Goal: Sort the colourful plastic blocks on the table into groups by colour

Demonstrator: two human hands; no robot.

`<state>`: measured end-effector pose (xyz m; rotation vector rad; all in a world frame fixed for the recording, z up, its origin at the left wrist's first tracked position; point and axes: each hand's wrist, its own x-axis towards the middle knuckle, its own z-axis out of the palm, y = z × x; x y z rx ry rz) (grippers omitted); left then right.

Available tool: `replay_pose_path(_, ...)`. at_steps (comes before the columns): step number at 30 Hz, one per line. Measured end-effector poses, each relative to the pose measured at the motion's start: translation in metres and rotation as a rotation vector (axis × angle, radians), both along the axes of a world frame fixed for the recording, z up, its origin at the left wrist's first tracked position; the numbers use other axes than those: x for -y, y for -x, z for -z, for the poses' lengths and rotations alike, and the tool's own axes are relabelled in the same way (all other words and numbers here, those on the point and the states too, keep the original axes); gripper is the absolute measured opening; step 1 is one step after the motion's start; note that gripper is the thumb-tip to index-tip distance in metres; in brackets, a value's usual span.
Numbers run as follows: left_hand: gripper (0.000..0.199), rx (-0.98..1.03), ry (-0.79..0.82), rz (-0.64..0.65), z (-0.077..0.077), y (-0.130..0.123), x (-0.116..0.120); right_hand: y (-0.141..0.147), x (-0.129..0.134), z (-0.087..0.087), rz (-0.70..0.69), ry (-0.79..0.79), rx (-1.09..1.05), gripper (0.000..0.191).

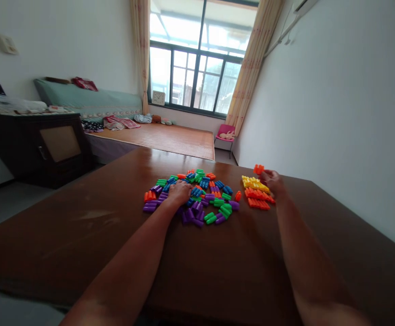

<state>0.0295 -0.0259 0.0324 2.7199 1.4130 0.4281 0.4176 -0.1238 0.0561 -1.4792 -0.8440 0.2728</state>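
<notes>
A loose pile of purple, green, blue and orange plastic building blocks point(197, 212) lies on the dark brown table. My left hand point(181, 192) rests on the pile's left part, palm down, fingers apart over the blocks; its fingertips are partly hidden. To the right of the pile, my right hand point(273, 182) pinches an orange block point(259, 169) between thumb and fingers. Just below that hand are a row of yellow blocks point(254, 183) and rows of orange blocks point(258, 204), set side by side. A single orange block point(238, 196) lies between pile and rows.
The brown table point(82, 231) extends around both arms. Beyond it stand a low bed point(177, 139) with cloths, a pink chair point(225, 131) holding a doll, and a window with curtains. A dark cabinet point(30, 145) is at the left; a white wall rises on the right.
</notes>
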Motion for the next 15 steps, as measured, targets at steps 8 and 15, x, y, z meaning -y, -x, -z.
replay_pose_path(8, 0.038, -0.047, 0.005, 0.018, 0.000, -0.002, -0.006, -0.054, 0.057, 0.054, 0.333, 0.133, -0.109, 0.021)
replay_pose_path(15, 0.038, -0.081, -0.020, 0.022, -0.003, 0.001, -0.004, -0.056, 0.052, 0.054, 0.267, 0.238, -0.053, 0.025)
